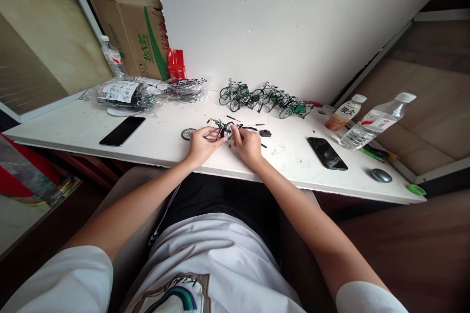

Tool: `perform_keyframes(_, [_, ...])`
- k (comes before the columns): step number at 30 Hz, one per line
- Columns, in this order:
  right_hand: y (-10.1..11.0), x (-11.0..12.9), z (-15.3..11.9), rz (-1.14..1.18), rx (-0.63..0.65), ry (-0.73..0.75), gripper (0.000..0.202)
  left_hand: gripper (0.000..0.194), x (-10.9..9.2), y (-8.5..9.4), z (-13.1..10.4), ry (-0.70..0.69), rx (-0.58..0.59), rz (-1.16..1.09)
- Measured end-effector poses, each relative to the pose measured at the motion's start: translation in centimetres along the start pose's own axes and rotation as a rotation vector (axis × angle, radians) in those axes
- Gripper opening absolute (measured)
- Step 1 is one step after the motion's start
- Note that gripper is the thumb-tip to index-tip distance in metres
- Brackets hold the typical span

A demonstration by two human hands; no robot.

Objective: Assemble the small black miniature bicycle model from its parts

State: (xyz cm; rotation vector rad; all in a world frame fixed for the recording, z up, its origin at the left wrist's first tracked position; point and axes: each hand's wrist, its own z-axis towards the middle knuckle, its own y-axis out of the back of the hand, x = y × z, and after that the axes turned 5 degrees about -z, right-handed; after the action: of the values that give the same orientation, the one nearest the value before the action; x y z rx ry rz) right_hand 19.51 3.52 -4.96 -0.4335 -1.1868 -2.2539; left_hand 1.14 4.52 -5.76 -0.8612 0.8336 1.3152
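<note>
My left hand (201,145) is closed around a black miniature bicycle frame (213,133) just above the front of the white table. With its fingers pinched, my right hand (250,143) holds a small spoked bicycle wheel (227,130) against that frame. Fingers cover part of the joint between wheel and frame. Left of my hands a loose wheel (188,134) lies on the table. Beyond and to the right are thin dark parts (233,118) and a small black block (265,133). Another wheel (251,128) shows partly behind my right hand.
Several finished miniature bicycles (268,98) stand at the back against a white board. Plastic bags of parts (125,95) lie back left, near a phone (122,131). On the right are another phone (327,153), a brown drink bottle (345,113), a water bottle (378,124) and a mouse (381,175).
</note>
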Motion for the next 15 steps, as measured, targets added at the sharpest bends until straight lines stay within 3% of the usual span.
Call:
perform_keyframes(4, [0.27, 0.14, 0.21, 0.079, 0.024, -0.033, 0.054, 0.035, 0.14, 0.05, 0.01, -0.039, -0.056, 0.023])
perform_keyframes(9, [0.15, -0.05, 0.27, 0.158, 0.038, 0.084, 0.031, 0.035, 0.20, 0.09, 0.06, -0.042, -0.076, 0.011])
perform_keyframes(15, [-0.15, -0.22, 0.28, 0.062, 0.087, 0.049, 0.043, 0.036, 0.14, 0.08, -0.02, -0.048, -0.047, 0.022])
